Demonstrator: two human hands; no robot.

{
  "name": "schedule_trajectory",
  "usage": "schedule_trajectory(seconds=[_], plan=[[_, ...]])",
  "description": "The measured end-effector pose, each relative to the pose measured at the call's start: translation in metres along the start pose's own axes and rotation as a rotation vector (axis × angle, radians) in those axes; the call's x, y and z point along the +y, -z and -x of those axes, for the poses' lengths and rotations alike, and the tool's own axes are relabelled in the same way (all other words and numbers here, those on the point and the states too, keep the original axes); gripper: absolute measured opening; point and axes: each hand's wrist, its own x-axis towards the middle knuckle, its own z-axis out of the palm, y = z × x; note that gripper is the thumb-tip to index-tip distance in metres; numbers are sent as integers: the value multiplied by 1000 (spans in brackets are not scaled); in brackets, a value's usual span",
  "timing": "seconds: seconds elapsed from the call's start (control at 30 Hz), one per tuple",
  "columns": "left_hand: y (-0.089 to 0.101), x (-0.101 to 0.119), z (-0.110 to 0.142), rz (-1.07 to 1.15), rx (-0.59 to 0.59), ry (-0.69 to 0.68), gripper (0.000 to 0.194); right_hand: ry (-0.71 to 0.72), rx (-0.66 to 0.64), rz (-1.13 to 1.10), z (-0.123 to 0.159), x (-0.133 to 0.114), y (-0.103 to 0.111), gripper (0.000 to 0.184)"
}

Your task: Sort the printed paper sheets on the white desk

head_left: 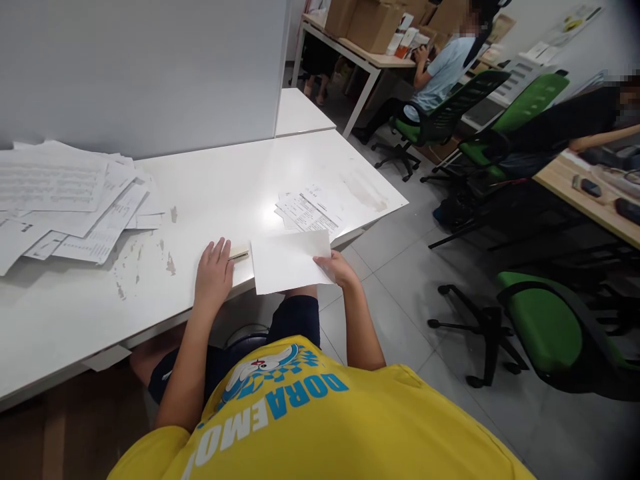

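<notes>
One sheet [290,261] in right hand [336,268] — left hand [214,273] perhaps on stapler [239,253].

White partition [140,67], grey tile floor [400,267], green chairs [545,327].

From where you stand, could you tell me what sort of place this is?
Probably an office: white desks with printed papers, green swivel chairs, and other people seated at desks nearby.
</notes>
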Motion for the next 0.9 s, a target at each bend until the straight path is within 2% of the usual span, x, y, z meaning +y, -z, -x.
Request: schedule_trajectory(seconds=[0.23, 0.63, 0.9], plan=[[-1, 3, 1, 16, 12, 16, 53, -30, -28, 20, -1, -8, -15, 29], [1, 7, 1, -56, -30, 15, 54, -32, -56, 83, -1, -10, -15, 32], [-1, 1, 0, -34, -41, -1, 52, 18, -65, 142, -3, -19, 5, 30]])
